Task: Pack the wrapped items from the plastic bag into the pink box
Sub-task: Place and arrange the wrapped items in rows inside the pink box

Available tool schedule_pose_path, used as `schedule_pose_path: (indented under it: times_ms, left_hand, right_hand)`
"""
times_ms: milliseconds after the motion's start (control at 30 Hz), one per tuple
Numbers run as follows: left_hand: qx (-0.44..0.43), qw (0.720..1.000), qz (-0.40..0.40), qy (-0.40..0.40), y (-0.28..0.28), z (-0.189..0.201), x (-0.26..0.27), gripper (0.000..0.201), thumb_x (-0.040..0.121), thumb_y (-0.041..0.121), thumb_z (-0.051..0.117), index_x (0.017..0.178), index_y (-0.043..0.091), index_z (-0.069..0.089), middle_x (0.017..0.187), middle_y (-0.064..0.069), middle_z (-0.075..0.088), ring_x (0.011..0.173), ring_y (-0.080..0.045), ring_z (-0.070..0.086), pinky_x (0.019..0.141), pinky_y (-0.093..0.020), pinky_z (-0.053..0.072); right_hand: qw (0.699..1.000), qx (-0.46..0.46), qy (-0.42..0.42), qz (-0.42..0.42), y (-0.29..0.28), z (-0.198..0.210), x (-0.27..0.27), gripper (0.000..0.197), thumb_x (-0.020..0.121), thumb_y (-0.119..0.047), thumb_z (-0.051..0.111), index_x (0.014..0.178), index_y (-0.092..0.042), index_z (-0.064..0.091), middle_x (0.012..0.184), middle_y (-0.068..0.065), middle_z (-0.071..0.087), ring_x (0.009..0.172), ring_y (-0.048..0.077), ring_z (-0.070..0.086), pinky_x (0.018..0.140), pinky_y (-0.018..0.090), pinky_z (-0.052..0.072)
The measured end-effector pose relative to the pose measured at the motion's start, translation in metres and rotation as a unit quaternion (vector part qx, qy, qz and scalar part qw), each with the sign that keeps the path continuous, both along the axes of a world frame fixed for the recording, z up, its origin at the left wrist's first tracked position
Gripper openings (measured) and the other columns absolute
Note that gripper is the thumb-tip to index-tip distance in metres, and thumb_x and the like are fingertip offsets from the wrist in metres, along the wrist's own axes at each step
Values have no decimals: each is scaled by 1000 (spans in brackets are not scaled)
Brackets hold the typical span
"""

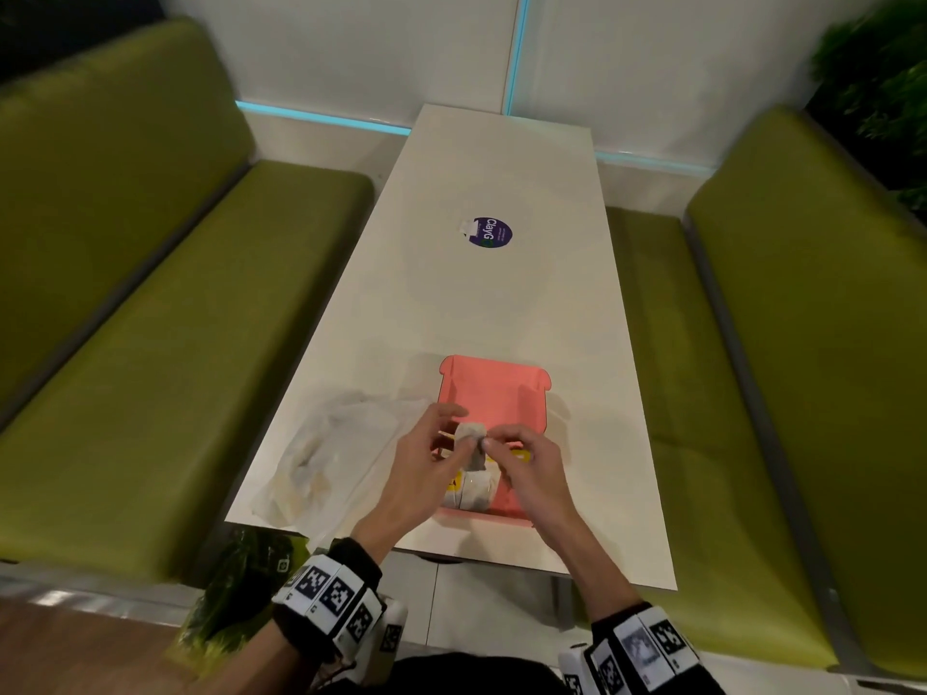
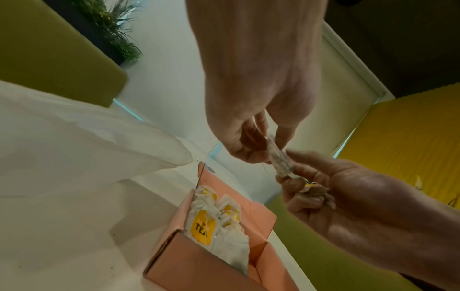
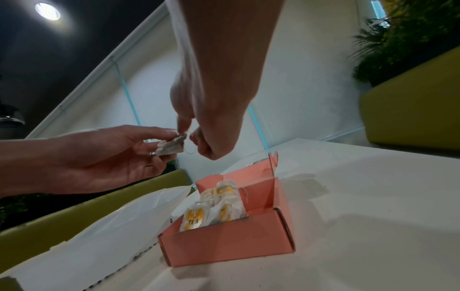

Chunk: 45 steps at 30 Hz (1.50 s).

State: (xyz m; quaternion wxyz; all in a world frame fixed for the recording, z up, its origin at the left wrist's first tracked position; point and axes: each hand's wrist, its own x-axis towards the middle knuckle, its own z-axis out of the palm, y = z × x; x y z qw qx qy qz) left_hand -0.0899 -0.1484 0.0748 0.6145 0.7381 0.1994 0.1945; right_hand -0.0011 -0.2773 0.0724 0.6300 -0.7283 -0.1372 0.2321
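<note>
A small wrapped tea bag hangs over the open pink box, held between both hands. My left hand pinches its upper end with thumb and fingers. My right hand pinches its other end, and a thin string loops down there. In the left wrist view the tea bag is seen edge-on between the left hand and right hand, which also holds a yellow tag. Several tea bags with yellow labels stand in the box. The plastic bag lies left of the box.
The white table is long and narrow, with a purple round sticker further back. Green benches run along both sides. The box lid stands up at the far side. Plants sit behind the right bench.
</note>
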Motion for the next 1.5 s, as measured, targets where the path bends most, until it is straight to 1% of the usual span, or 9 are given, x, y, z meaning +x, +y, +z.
schedule_pose_path:
  times_ms: [167, 300, 500, 667, 800, 1033, 1167, 1300, 1500]
  left_hand:
    - [27, 1000, 5, 11, 2, 1, 0, 12, 94, 12, 64, 92, 24, 66, 85, 10, 70, 76, -11, 64, 69, -26, 53]
    - [3, 1000, 11, 11, 8, 3, -2, 10, 95, 5, 60, 88, 12, 65, 75, 10, 68, 68, -9, 63, 60, -22, 50]
    - [-51, 998, -23, -6, 16, 3, -3, 7, 99, 5, 55, 100, 12, 54, 69, -6, 59, 59, -18, 52, 54, -29, 46]
    - [-70, 997, -7, -27, 11, 10, -1, 8, 98, -7, 49, 92, -3, 46, 72, -7, 58, 63, -14, 52, 55, -20, 45]
    - [-27, 999, 38, -22, 5, 2, 1, 16, 95, -8, 52, 86, 6, 51, 77, 0, 59, 70, -15, 56, 61, -23, 47]
    - [54, 995, 83, -23, -2, -2, -1, 17, 95, 1, 57, 88, 16, 53, 79, 5, 62, 72, -18, 61, 67, -34, 52]
    - [26, 994, 104, -16, -2, 0, 0, 23, 94, 2, 60, 86, 22, 52, 78, 2, 65, 73, -17, 64, 63, -38, 55]
    - [-17, 994, 107, -29, 1, 8, 1, 19, 97, 6, 60, 94, 24, 54, 83, -5, 71, 68, -12, 67, 56, -24, 53]
    - [-12, 997, 73, -35, 3, 11, -4, 11, 99, 6, 56, 96, 15, 62, 80, 4, 70, 70, -15, 67, 62, -27, 54]
  right_hand:
    - [1000, 9, -23, 19, -2, 0, -2, 9, 92, -14, 67, 85, -11, 72, 76, -7, 69, 65, 1, 55, 66, 23, 43]
    - [990, -15, -17, 139, -10, 5, -5, 17, 97, -15, 60, 83, -13, 68, 64, -18, 58, 61, -2, 49, 60, 14, 39]
    - [982, -77, -85, 147, -14, -1, 0, 9, 94, -24, 65, 90, -19, 70, 86, -14, 65, 81, 2, 57, 77, 17, 44]
    - [984, -48, -67, 155, -10, 3, -10, 6, 92, -17, 68, 87, -15, 71, 86, -11, 67, 81, 1, 58, 78, 17, 45]
    - [994, -11, -5, 110, -5, 5, -21, 7, 91, -16, 69, 86, -15, 73, 79, -13, 67, 72, -1, 57, 73, 26, 43]
    - [993, 8, -31, 110, -2, 12, -32, 12, 89, -3, 68, 93, -12, 76, 88, -18, 72, 82, -5, 62, 77, 12, 45]
    - [988, -17, -75, 134, -4, 6, -36, 31, 95, -6, 61, 102, -34, 72, 97, -7, 68, 94, 3, 61, 83, 13, 43]
    - [973, -42, -81, 211, -12, -1, -37, 38, 102, -14, 51, 122, -45, 59, 102, 8, 57, 94, 11, 56, 84, 18, 41]
    - [989, -34, -100, 105, -19, 10, -22, 24, 96, -14, 62, 111, -29, 73, 102, -18, 69, 99, 2, 62, 88, 22, 48]
